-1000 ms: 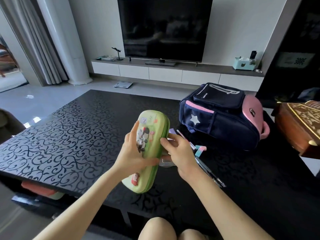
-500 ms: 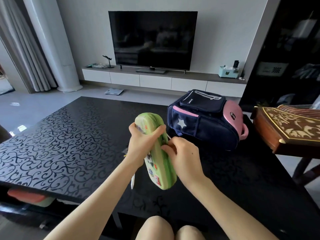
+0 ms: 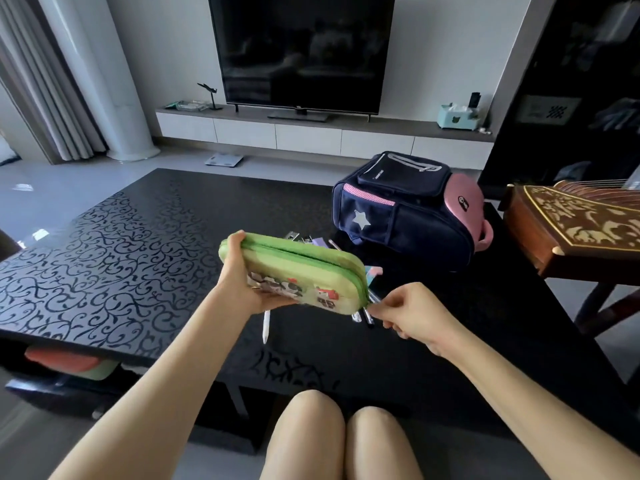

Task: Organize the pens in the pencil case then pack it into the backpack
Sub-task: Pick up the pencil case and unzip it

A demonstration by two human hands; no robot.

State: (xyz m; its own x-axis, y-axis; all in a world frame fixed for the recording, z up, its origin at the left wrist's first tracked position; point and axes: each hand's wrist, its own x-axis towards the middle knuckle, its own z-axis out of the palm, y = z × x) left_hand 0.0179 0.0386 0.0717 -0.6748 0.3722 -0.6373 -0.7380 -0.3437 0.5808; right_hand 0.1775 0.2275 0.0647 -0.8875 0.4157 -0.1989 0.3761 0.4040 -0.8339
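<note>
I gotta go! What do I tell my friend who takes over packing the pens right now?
The left hand grips the left end of the pencil case, held above the table.
The right hand pinches the case's right corner, probably the zipper pull.
Loose on the table: a white pen under the case, dark pens by its right corner.
The backpack lies on the table, looking closed.
Done: nothing packed. Left: open the case, load pens, zip it, pack it into the backpack.

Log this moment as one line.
left hand: holds green pencil case above table | right hand: pinches case's other end | pens: loose on table | backpack: on table
</note>
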